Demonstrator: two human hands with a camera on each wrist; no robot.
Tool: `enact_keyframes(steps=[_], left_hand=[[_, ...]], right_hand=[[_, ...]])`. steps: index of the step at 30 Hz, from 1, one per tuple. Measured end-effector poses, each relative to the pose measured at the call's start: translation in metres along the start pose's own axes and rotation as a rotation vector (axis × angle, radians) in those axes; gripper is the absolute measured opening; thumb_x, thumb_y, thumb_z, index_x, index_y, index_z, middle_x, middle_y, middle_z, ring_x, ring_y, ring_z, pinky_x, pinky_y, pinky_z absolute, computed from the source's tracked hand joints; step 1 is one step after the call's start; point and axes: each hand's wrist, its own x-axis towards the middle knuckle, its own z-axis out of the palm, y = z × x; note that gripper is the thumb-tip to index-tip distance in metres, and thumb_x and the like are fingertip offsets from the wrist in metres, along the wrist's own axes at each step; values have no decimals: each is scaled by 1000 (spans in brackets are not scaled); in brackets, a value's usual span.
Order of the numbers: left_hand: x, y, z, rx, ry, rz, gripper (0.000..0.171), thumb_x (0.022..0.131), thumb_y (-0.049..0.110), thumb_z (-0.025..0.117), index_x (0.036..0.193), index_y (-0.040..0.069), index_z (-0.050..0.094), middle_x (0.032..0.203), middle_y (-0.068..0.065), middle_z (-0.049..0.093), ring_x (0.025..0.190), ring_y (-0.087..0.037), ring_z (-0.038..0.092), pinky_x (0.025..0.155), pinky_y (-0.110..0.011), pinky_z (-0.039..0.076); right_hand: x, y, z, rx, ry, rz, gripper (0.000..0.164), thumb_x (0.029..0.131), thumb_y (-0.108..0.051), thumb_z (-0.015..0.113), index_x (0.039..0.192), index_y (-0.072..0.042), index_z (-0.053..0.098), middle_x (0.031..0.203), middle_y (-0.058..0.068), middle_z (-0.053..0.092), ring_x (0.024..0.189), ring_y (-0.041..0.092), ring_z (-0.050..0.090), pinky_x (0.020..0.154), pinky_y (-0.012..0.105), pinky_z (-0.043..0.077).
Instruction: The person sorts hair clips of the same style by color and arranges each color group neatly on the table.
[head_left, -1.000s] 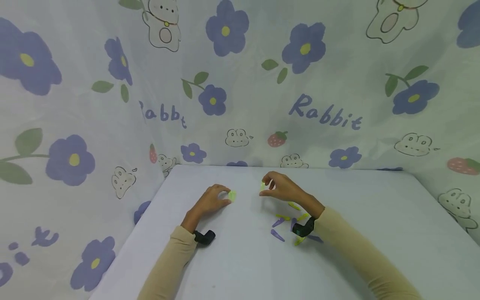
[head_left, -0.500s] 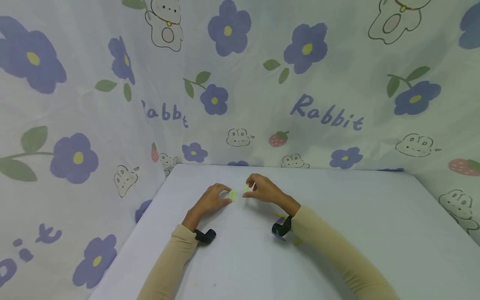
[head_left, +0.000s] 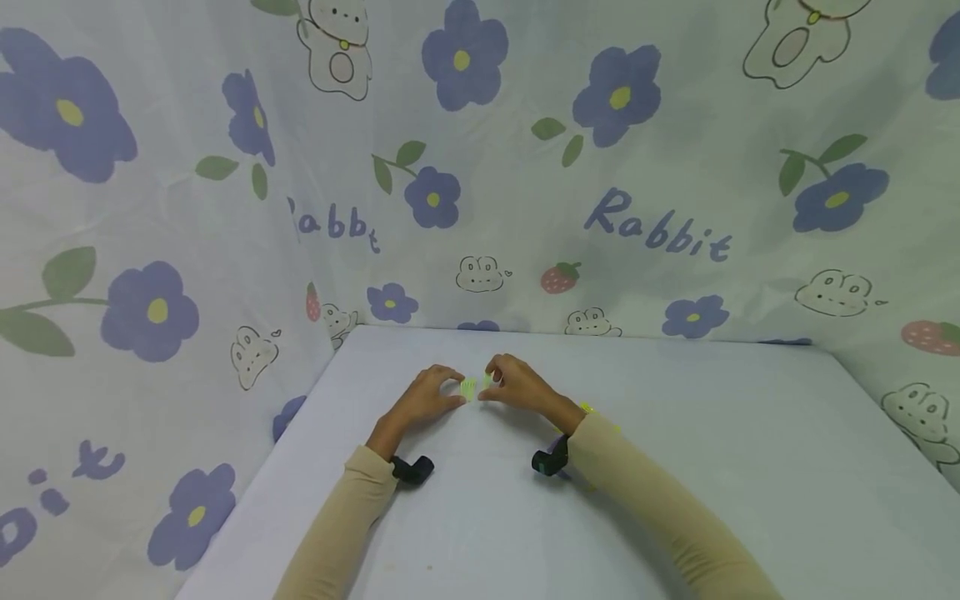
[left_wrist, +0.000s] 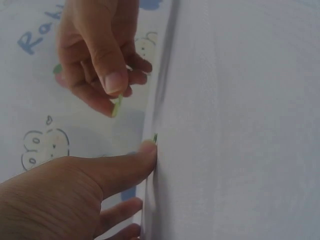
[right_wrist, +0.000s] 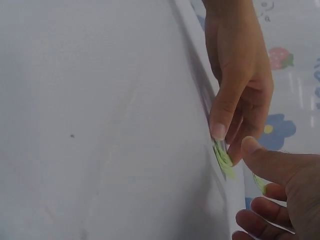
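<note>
My left hand (head_left: 423,396) pinches several lime-green snap hair clips (head_left: 468,389) between thumb and fingers, close over the table. In the right wrist view these clips (right_wrist: 223,159) lie fanned side by side under the thumb tip. Just to their right, my right hand (head_left: 521,385) pinches another lime-green hair clip (head_left: 487,381) by thumb and fingertips. A narrow gap parts the two held lots. From the left wrist view, the right hand's clip (left_wrist: 117,106) appears edge-on below the thumb.
Behind my right forearm, yellow hair clips (head_left: 587,408) lie on the white table (head_left: 465,517), largely hidden by the sleeve. Patterned cloth (head_left: 660,167) walls the back and sides. Black wrist cameras (head_left: 412,471) stick out from both wrists.
My right hand has moved left with its hair clip, from over the table's middle to right beside the left hand. The left hand has stayed nearly in place, holding its clips.
</note>
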Motion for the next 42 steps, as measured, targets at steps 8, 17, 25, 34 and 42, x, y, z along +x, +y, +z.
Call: enact_keyframes(steps=[8,17,25,34,42], left_hand=[[0,-2,-2,-11,3,3,41,90,26,75,127,11,65,142,-17,54,137,-41,44,114,-57,34],[-1,0,-3,-7,7,14,41,90,25,76,127,10,66,141,-19,55,135,-41,45,113,-57,35],[0,-1,0,4,13,15,40,90,25,76,126,11,66,140,-17,56,134,-40,47,112,-57,36],[-2,0,1,-15,25,12,40,89,24,76,126,11,66,140,-17,56,134,-41,46,112,-57,36],[-4,1,0,-22,22,10,41,89,25,76,126,11,66,140,-17,55,135,-41,45,113,-57,35]], right_hand=[[6,-3,14,-4,19,6,46,83,-28,83,115,-2,63,97,10,61,83,16,55,71,27,48],[12,3,23,-45,-1,47,49,83,-33,82,117,-3,63,95,6,59,82,15,51,71,27,44],[14,6,26,-52,-13,71,50,82,-36,82,117,-5,63,93,4,56,83,15,50,71,26,43],[12,4,25,-68,-26,60,52,82,-36,83,118,-3,63,94,6,58,83,15,51,72,28,45],[13,2,25,-50,-33,93,52,82,-35,83,119,-5,62,95,6,57,84,16,51,72,28,44]])
